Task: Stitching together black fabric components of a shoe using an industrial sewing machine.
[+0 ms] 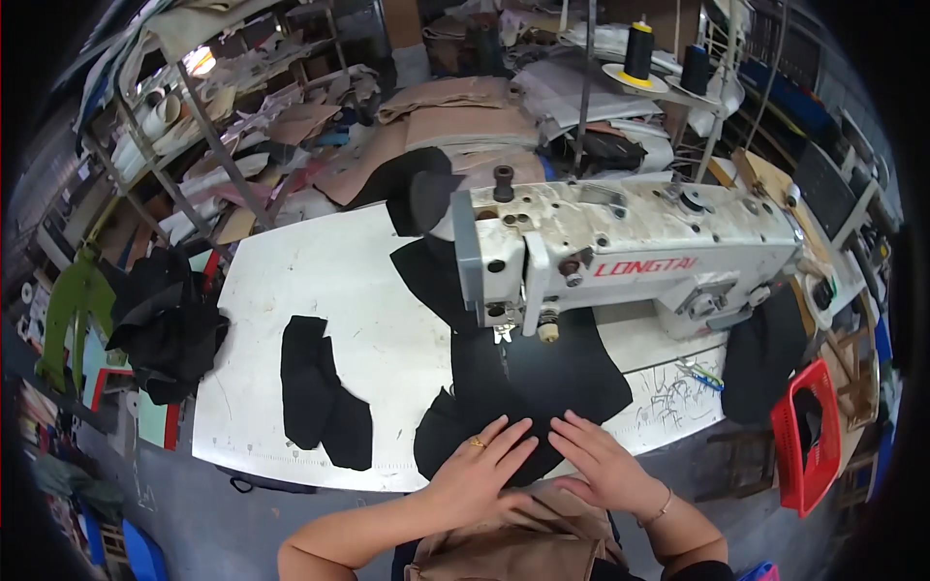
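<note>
A piece of black fabric (542, 373) lies under the presser foot (503, 334) of a white sewing machine (630, 242), lit by the machine's lamp. My left hand (481, 465) rests on the near edge of this fabric, fingers stretched forward and a ring on one of them. Beside it, my right hand (601, 459) lies with its fingers extended over the fabric's near right part; a bracelet circles the wrist. Both hands are open and press flat, gripping nothing. More black fabric (426, 276) trails behind the needle area to the machine's left.
Cut black pieces (325, 397) lie on the left of the white table (257, 320). A black fabric heap (170, 329) is at the far left. Small scissors (699, 376) lie right of the machine, near a red basket (814, 436). Thread cones (637, 56) stand behind.
</note>
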Demonstrator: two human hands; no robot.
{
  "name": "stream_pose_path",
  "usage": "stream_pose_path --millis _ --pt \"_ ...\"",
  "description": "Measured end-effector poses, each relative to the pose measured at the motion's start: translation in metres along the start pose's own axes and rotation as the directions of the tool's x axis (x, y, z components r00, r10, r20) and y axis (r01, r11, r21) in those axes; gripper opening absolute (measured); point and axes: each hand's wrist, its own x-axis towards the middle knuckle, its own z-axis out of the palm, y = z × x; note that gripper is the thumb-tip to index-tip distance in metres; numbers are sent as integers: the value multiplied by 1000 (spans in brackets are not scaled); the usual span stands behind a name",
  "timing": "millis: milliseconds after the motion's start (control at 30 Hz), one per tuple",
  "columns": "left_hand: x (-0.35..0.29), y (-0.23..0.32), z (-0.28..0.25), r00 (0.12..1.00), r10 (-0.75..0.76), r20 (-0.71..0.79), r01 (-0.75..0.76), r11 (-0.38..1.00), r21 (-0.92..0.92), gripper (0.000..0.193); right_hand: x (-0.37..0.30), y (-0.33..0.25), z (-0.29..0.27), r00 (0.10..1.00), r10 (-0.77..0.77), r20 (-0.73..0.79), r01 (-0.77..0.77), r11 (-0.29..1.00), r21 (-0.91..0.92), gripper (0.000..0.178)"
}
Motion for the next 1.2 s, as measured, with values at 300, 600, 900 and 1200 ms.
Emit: stream_pose_path --millis 300,600,900,1200 --pt "10 -33 -21 835 -551 10 342 504 -793 7 9 5 -3 990 -126 60 139 913 -384 52" --pt "19 -25 -19 835 -395 -382 292 908 -301 57 31 11 22 997 -61 50 75 938 -340 54" --pt "17 -42 -40 983 -41 -176 22 994 -108 24 35 -3 16 995 -72 64 90 932 -350 60" --pt "9 -17 -5 999 -40 -32 38 997 -66 39 35 0 14 967 -167 194 221 927 -304 38"
